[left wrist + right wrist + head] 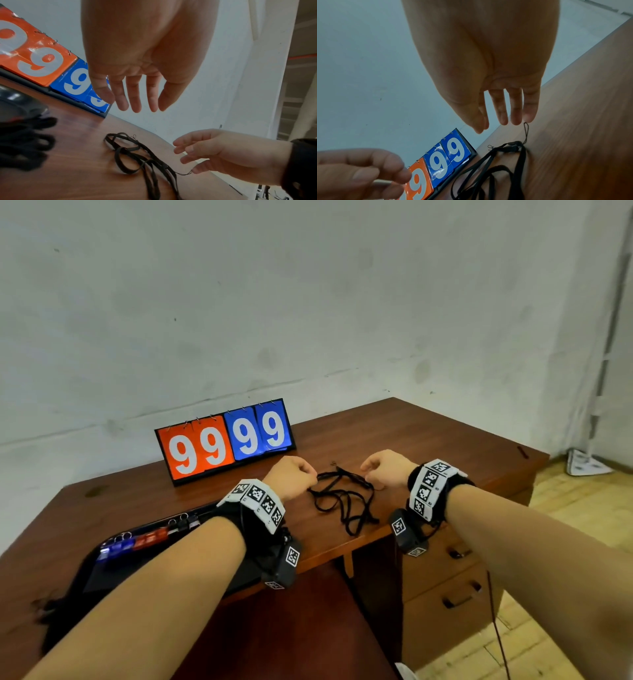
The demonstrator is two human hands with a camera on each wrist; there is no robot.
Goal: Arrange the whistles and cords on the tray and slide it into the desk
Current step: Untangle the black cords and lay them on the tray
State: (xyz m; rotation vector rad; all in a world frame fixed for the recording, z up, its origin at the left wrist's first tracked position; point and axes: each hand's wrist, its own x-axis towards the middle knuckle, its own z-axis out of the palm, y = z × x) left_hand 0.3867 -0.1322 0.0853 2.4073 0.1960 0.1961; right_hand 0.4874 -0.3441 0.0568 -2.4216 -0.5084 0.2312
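A tangle of black cords [342, 501] lies on the brown desk [428, 440], between my two hands. My left hand [294, 474] hovers at its left end, fingers hanging relaxed and holding nothing [137, 102]. My right hand [380, 470] hovers at the right end with straight fingers [501, 115]. Its little finger touches the thin loop [526, 125] at the end of one cord. The black tray [96, 577] sits at the desk's near left, partly under my left forearm. It carries blue whistles [114, 549], red whistles [150, 539] and black whistles [185, 522] in a row.
A flip scoreboard [224, 440] showing 99 and 99 stands at the back of the desk against the wall. Drawers with dark handles [455, 597] fill the desk's right side. A lower wooden surface [308, 628] shows beneath the front edge.
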